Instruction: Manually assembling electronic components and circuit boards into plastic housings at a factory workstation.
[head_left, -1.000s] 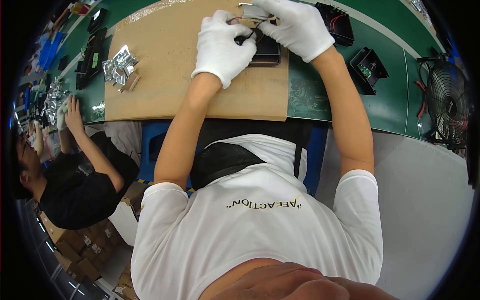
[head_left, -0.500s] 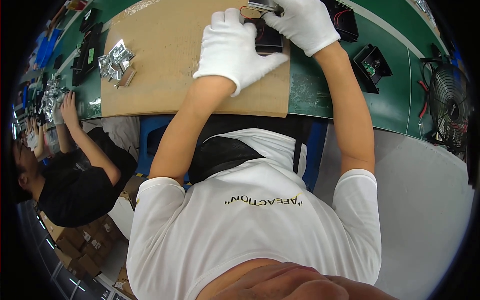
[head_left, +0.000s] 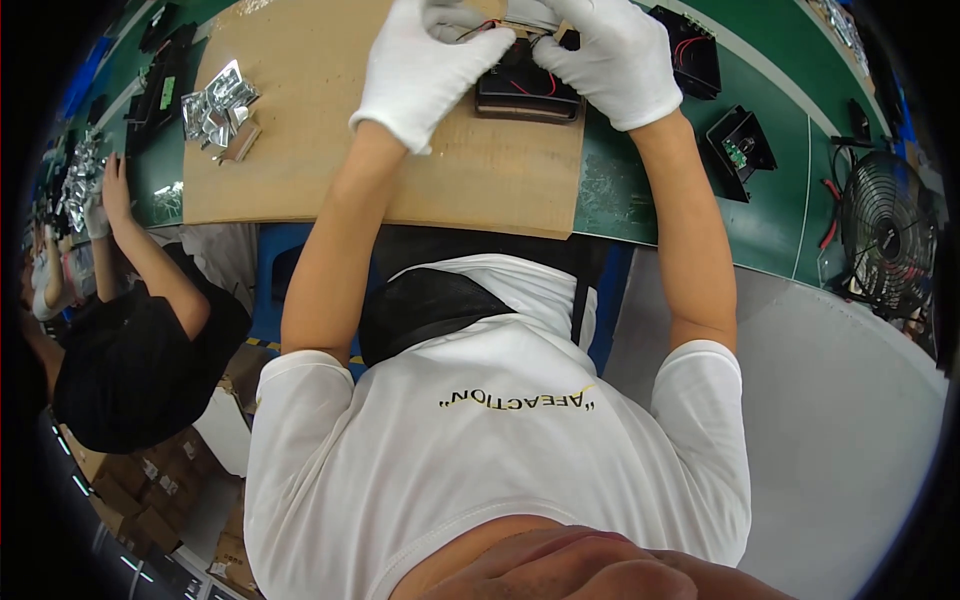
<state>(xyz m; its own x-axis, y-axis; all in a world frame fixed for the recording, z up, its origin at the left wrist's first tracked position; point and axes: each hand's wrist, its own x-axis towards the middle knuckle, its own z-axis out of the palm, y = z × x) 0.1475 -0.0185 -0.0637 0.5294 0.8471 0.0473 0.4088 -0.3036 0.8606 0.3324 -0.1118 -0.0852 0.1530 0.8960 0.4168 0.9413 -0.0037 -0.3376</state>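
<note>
A black plastic housing (head_left: 528, 95) with thin red wires lies on the brown board, close to its right edge. At its far end a flat silver-grey part (head_left: 531, 13) is held between my two white-gloved hands. My left hand (head_left: 425, 65) curls around the part's left side, thumb reaching over the wires. My right hand (head_left: 622, 65) grips the right side, its thumb low beside the housing and its fingers toward the picture's top edge. Some fingertips are hidden or cut off there.
Crumpled silver foil pieces (head_left: 222, 108) lie on the board (head_left: 330, 170) at left. Black housings (head_left: 690, 55) and an open one with a green circuit board (head_left: 740, 150) stand at right, near a black fan (head_left: 888, 232). A co-worker's arm (head_left: 150, 245) reaches the bench at left.
My left hand has gone from lying flat, fingers spread, beside the housing to curling around the silver-grey part. More of the housing shows. My right hand stays at the part's right side.
</note>
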